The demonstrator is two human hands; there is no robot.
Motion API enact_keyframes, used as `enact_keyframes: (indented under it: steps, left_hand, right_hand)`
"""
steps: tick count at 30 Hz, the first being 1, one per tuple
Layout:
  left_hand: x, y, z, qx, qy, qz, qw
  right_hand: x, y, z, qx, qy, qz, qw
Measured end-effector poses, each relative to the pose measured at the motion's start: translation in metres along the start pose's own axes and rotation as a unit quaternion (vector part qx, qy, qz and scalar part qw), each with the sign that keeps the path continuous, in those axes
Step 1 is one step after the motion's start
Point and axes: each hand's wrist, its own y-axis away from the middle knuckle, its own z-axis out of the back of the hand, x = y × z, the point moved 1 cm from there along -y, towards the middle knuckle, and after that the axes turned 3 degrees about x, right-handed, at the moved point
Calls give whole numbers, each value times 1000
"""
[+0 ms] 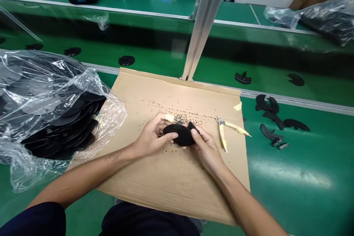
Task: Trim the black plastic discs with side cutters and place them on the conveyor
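Black plastic part (pixel 178 135) | between left hand (pixel 151 135) and right hand (pixel 206 150) fingers

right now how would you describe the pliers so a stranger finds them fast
Find the green workbench, then the flattened cardboard sheet lying on it. Just right of the right hand, on the cardboard, lie small pliers with pale yellow grips, opened into a V, the only tool on the sheet.

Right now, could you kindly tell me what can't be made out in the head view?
Black oval piece: partly hidden by the left hand and right hand, head view.
Black specks on the cardboard sheet: too small to identify, head view.
Stacked black discs: blurred behind the clear plastic bag, head view.
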Motion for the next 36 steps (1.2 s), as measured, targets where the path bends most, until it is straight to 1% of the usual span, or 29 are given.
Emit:
enact_keyframes:
  steps: [1,2,6,9,11,15,19,23,30,36]
  left_hand:
    - [0,0,-1,-5,23,21,1000]
    - [0,0,-1,-12,22,30,999]
    - [0,-1,0,-40,-67,18,997]
    - [-1,-2,0,-30,-100,8,994]
    - [-2,-1,0,-24,-137,-7,990]
    - [-4,0,0,-37,-194,-47,979]
    - [-4,0,1,-38,-227,-82,970]
    - [-4,0,1,-36,-254,-106,961]
    - [-6,-1,0,-40,-279,-141,949]
    - [-5,1,-3,-39,-262,-171,949]
  right_hand:
    - [-1,0,-1,-8,3,2,1000]
    - [-1,1,-1,-14,8,6,1000]
    - [-2,2,-3,-18,38,19,999]
    - [-1,2,-3,-10,50,23,998]
    - [-1,2,-3,-3,47,26,999]
    - [-2,3,-4,16,28,7,999]
    - [-2,3,-4,-6,41,7,999]
    - [-1,3,-4,-24,73,22,997]
    - [-1,3,-6,-36,60,17,997]
    - [0,4,-7,-60,107,46,991]
